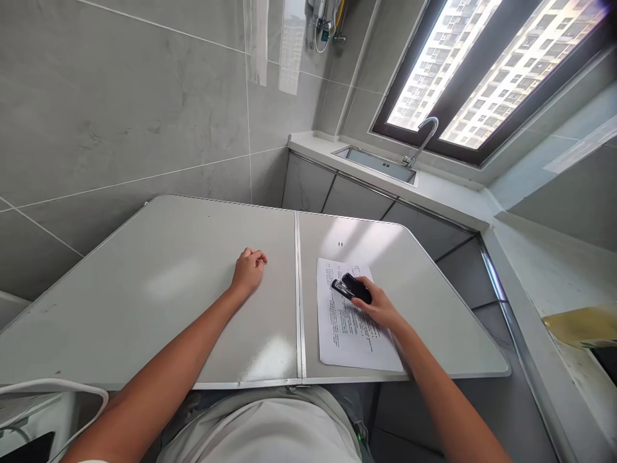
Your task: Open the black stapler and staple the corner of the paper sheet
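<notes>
My right hand (378, 305) is closed around a black stapler (359, 287), its thumb and fingers on opposite sides. The stapler's jaws point left and stand apart at the front. Beneath it lies a printed sheet of paper (344, 347), partly covered by the stapler and my hand; whether more sheets are under it I cannot tell. On the table's left half rests my left hand (249, 270), its fingers curled in and nothing visible in them. That hand is apart from the paper and stapler.
The pale folding table (159, 308) has a metal seam (299, 289) down its middle. Small dark marks (340, 244) show behind the paper. Beyond are a counter with a sink (376, 163) and faucet (420, 143). A yellowish object (583, 325) lies at right, a white cable (58, 382) at lower left.
</notes>
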